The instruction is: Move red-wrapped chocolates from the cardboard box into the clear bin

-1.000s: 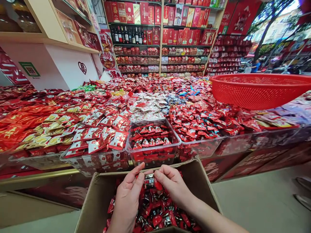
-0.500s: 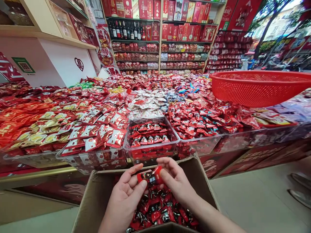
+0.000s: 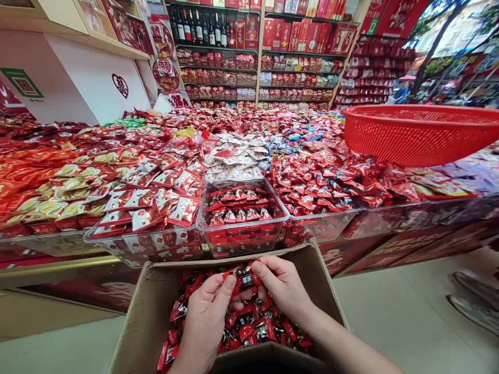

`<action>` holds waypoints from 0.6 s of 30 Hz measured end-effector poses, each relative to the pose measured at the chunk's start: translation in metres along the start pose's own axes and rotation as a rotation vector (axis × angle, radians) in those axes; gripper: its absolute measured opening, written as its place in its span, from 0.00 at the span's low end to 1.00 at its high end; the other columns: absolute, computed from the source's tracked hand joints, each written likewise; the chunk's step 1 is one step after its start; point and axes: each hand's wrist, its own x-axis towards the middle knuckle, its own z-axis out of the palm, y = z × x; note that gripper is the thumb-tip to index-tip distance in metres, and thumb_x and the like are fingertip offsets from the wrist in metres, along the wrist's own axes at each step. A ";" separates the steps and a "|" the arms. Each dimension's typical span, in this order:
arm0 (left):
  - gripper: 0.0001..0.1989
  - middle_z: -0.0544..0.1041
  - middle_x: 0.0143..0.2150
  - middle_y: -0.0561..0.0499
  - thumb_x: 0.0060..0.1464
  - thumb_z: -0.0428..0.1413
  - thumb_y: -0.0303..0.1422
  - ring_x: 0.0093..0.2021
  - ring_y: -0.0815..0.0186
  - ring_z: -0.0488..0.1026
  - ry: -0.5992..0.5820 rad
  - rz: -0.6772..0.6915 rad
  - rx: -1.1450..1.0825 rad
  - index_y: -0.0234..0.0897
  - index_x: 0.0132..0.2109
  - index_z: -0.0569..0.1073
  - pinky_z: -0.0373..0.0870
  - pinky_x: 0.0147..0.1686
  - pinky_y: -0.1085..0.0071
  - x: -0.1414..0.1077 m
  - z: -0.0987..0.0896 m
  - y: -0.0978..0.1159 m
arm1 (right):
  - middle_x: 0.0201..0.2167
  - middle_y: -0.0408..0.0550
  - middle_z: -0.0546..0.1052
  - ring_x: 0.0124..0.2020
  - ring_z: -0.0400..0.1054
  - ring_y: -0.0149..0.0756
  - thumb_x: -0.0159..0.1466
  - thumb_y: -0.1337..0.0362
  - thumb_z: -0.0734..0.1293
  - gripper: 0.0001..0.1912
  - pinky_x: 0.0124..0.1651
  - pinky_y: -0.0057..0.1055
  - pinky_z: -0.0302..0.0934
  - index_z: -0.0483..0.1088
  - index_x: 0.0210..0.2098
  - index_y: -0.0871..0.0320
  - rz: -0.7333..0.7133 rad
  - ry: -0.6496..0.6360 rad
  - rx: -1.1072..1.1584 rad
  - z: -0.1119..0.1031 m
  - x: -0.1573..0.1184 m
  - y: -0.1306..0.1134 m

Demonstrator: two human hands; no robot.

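A small wrapped candy [image 3: 245,281] in a red and black wrapper is stretched between my two hands. My left hand [image 3: 208,310] pinches its left end between thumb and forefinger. With its thumb and fingers, my right hand [image 3: 281,286] grips the right end. Both hands are above an open cardboard box [image 3: 134,306] holding a heap of similar red and black wrapped candies [image 3: 263,328]. Just beyond the box stands a clear plastic bin [image 3: 241,236] with the same kind of candies lined up in rows.
Red and white packets [image 3: 146,205] fill the bin on the left, and red packets [image 3: 312,182] pile up on the right. A red mesh basket [image 3: 417,137] rests on the candies at right. Shelves [image 3: 259,62] stand behind. Someone's shoes [image 3: 473,304] show on the floor at right.
Both hands have shifted slightly, and the left fingers have closed in on the candy's end. The candy now lies more level. The view has tilted down a little.
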 end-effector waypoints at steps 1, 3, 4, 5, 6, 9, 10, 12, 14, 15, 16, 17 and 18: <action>0.08 0.78 0.28 0.54 0.43 0.58 0.36 0.27 0.66 0.75 -0.006 -0.004 0.008 0.36 0.31 0.73 0.68 0.22 0.78 0.000 -0.003 -0.002 | 0.18 0.40 0.64 0.16 0.60 0.25 0.56 0.54 0.60 0.15 0.17 0.23 0.54 0.64 0.25 0.60 0.035 -0.053 0.036 0.000 -0.001 0.000; 0.09 0.79 0.28 0.53 0.43 0.58 0.37 0.26 0.66 0.75 -0.033 -0.014 0.055 0.37 0.32 0.73 0.67 0.21 0.77 -0.003 -0.011 -0.004 | 0.23 0.42 0.67 0.18 0.63 0.26 0.56 0.55 0.61 0.13 0.19 0.24 0.57 0.66 0.28 0.60 0.031 -0.138 0.025 -0.003 -0.003 -0.003; 0.10 0.79 0.28 0.53 0.43 0.57 0.38 0.26 0.65 0.75 -0.053 -0.014 0.090 0.37 0.32 0.74 0.67 0.21 0.77 -0.005 -0.016 -0.004 | 0.24 0.43 0.67 0.19 0.64 0.26 0.57 0.56 0.61 0.12 0.20 0.24 0.58 0.66 0.29 0.59 -0.015 -0.161 -0.036 -0.006 -0.003 -0.008; 0.12 0.79 0.27 0.52 0.44 0.57 0.40 0.26 0.65 0.75 -0.071 -0.008 0.129 0.37 0.32 0.74 0.68 0.22 0.76 -0.007 -0.022 -0.005 | 0.25 0.43 0.67 0.19 0.64 0.26 0.58 0.58 0.60 0.11 0.21 0.24 0.58 0.67 0.29 0.59 -0.087 -0.165 -0.128 -0.011 -0.002 -0.015; 0.13 0.79 0.27 0.52 0.44 0.55 0.41 0.27 0.65 0.75 -0.078 0.007 0.170 0.37 0.33 0.74 0.68 0.23 0.76 -0.009 -0.028 -0.005 | 0.24 0.43 0.67 0.19 0.63 0.25 0.58 0.59 0.60 0.11 0.23 0.25 0.58 0.68 0.29 0.59 -0.179 -0.146 -0.239 -0.016 0.002 -0.025; 0.13 0.79 0.29 0.51 0.46 0.54 0.42 0.29 0.65 0.74 -0.046 0.053 0.289 0.38 0.35 0.73 0.69 0.30 0.74 -0.014 -0.048 -0.009 | 0.23 0.43 0.69 0.23 0.62 0.27 0.59 0.61 0.59 0.10 0.30 0.26 0.57 0.69 0.32 0.58 -0.458 -0.015 -0.549 -0.034 0.028 -0.063; 0.13 0.79 0.30 0.51 0.46 0.54 0.41 0.31 0.64 0.74 -0.035 0.055 0.325 0.38 0.35 0.73 0.70 0.32 0.74 -0.015 -0.055 -0.012 | 0.24 0.44 0.69 0.25 0.63 0.28 0.59 0.62 0.59 0.09 0.32 0.27 0.57 0.69 0.33 0.58 -0.522 0.014 -0.634 -0.038 0.041 -0.077; 0.13 0.79 0.31 0.51 0.46 0.55 0.41 0.33 0.63 0.74 -0.022 0.043 0.390 0.38 0.36 0.73 0.70 0.35 0.73 -0.016 -0.068 -0.019 | 0.29 0.46 0.71 0.31 0.63 0.29 0.59 0.65 0.59 0.09 0.35 0.27 0.55 0.69 0.34 0.60 -0.594 -0.015 -0.783 -0.041 0.069 -0.099; 0.13 0.79 0.31 0.50 0.46 0.54 0.41 0.34 0.63 0.74 -0.004 0.023 0.437 0.38 0.36 0.73 0.69 0.36 0.72 -0.016 -0.078 -0.026 | 0.30 0.47 0.71 0.32 0.62 0.29 0.58 0.68 0.59 0.09 0.36 0.27 0.54 0.70 0.34 0.62 -0.557 -0.168 -0.898 -0.037 0.096 -0.111; 0.13 0.79 0.31 0.50 0.46 0.54 0.41 0.34 0.62 0.74 0.005 0.014 0.450 0.38 0.36 0.73 0.70 0.36 0.72 -0.016 -0.082 -0.030 | 0.30 0.47 0.71 0.31 0.62 0.29 0.58 0.69 0.60 0.08 0.35 0.27 0.54 0.70 0.34 0.63 -0.513 -0.265 -0.942 -0.032 0.107 -0.114; 0.14 0.79 0.32 0.49 0.46 0.54 0.41 0.34 0.62 0.74 0.013 0.004 0.457 0.38 0.37 0.73 0.70 0.36 0.71 -0.016 -0.085 -0.033 | 0.29 0.46 0.72 0.30 0.62 0.28 0.57 0.69 0.60 0.08 0.34 0.26 0.54 0.70 0.33 0.63 -0.467 -0.359 -0.979 -0.027 0.116 -0.115; 0.13 0.79 0.32 0.49 0.46 0.54 0.41 0.34 0.62 0.74 0.016 -0.002 0.457 0.38 0.36 0.73 0.70 0.36 0.71 -0.016 -0.087 -0.036 | 0.28 0.46 0.71 0.28 0.61 0.28 0.57 0.69 0.60 0.08 0.32 0.26 0.53 0.70 0.32 0.63 -0.428 -0.442 -1.012 -0.022 0.124 -0.115; 0.13 0.79 0.31 0.49 0.46 0.54 0.41 0.34 0.62 0.74 0.014 -0.004 0.451 0.38 0.36 0.73 0.70 0.36 0.70 -0.015 -0.088 -0.038 | 0.26 0.45 0.71 0.27 0.60 0.27 0.57 0.68 0.60 0.07 0.31 0.25 0.52 0.69 0.32 0.63 -0.404 -0.512 -1.043 -0.016 0.131 -0.113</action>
